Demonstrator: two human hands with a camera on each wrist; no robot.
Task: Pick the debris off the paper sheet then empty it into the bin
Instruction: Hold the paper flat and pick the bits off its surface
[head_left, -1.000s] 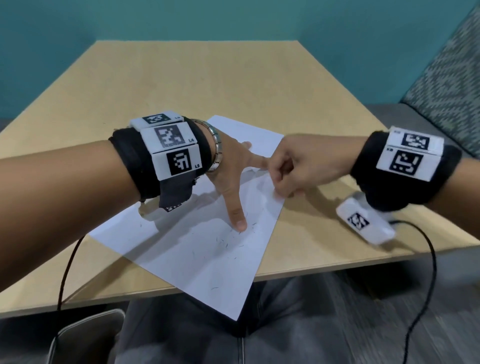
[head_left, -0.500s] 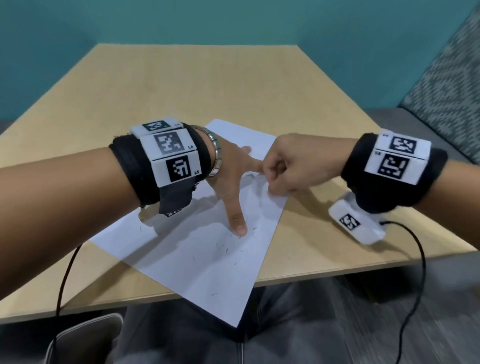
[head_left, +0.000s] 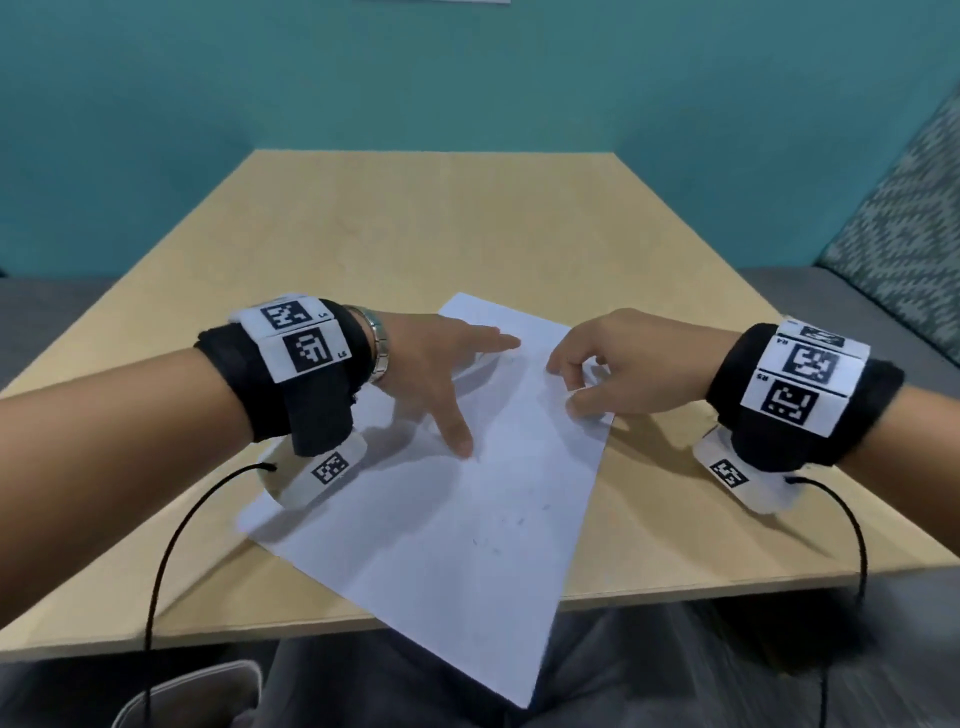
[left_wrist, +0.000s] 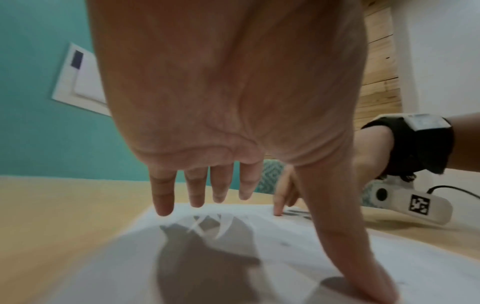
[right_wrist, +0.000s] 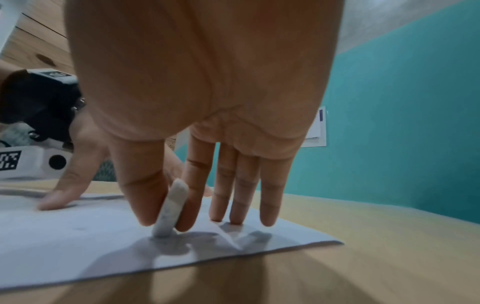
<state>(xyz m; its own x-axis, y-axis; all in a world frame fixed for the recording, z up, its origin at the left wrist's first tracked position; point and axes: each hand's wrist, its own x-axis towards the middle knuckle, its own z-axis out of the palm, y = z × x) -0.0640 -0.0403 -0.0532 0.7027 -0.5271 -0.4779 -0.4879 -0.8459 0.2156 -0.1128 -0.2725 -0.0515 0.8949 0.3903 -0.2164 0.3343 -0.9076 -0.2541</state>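
Still picking — left hand (head_left: 436, 364) flat, pinning the paper sheet (head_left: 467, 530) at the table's (head_left: 415, 234) near edge, right hand (right_wrist: 197, 86) pinching a pale eraser-like piece (right_wrist: 170, 211) — next, bin it; bin unseen.

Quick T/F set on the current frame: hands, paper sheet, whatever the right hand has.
1. The right hand pinches a small grey-white lump between thumb and index finger. True.
2. The left hand is a closed fist. False: its fingers are spread and its thumb is on the paper sheet.
3. The sheet lies wholly on the table. False: one corner overhangs the near edge.
4. The lump's lower end meets the sheet. True.
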